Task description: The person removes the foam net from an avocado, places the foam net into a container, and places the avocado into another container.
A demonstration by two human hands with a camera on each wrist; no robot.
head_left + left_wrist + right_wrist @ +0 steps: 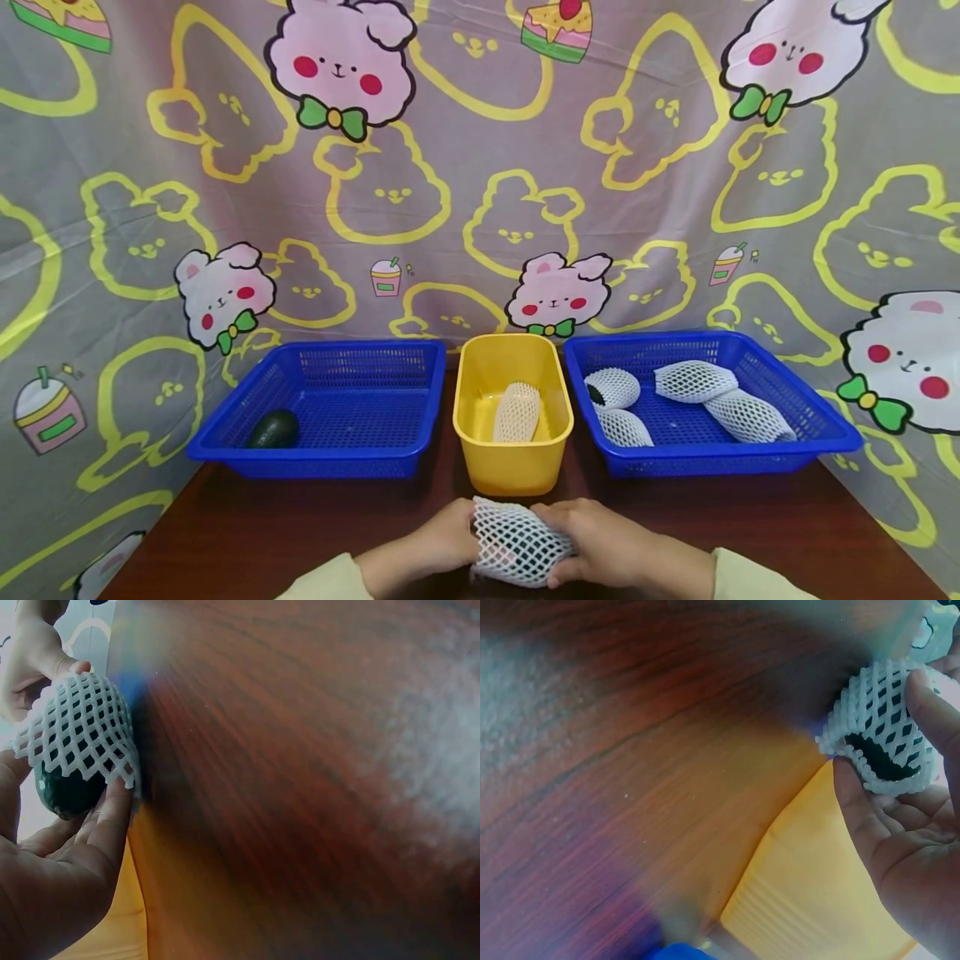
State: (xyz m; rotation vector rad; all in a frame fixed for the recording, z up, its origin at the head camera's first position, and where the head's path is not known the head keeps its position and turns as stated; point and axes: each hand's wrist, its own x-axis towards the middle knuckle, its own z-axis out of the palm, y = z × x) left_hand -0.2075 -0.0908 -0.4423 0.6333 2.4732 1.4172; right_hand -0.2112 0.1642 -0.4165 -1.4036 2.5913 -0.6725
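Observation:
A dark green avocado (pixel 67 793) sits inside a white foam net sleeve (pixel 521 543), held between both hands over the table in front of the yellow bin. My left hand (pixel 448 537) grips the sleeve's left end, where the left wrist view shows the avocado's bare end poking out past the net. On the other side my right hand (pixel 603 543) holds the sleeve's right end, thumb and fingers on either side of it. Dark green skin also shows through that end's opening in the right wrist view. The net covers most of the fruit.
The yellow bin (pixel 516 467) contains a pale foam net sleeve (pixel 517 412). In the left blue basket (pixel 315 457) lies a bare avocado (pixel 274 429). The right blue basket (pixel 735 461) holds several fruits in white foam nets. A patterned cloth (pixel 450 200) hangs behind.

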